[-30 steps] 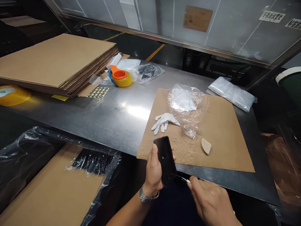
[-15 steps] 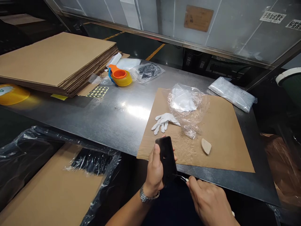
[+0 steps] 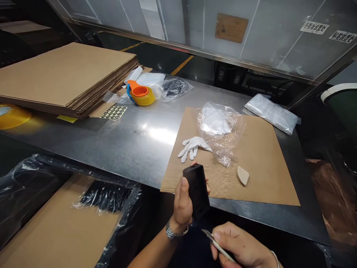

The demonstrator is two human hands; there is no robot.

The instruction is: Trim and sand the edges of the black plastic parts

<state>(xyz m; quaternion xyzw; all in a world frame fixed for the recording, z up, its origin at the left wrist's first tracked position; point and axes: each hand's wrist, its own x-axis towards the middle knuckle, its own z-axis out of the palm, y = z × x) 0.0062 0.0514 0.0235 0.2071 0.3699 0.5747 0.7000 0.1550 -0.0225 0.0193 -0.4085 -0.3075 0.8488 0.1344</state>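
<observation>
The left hand [image 3: 182, 204] grips a black case [image 3: 196, 190] upright, just off the table's [image 3: 125, 145] front edge, near the cardboard sheet [image 3: 262, 163] where a white glove [image 3: 193, 146] lies. The right hand [image 3: 242, 247] pinches a thin blade [image 3: 216, 243]. Half a second ago its tip touched the case's lower edge. Now it has drawn back and sits apart, so work on that edge looks paused.
</observation>
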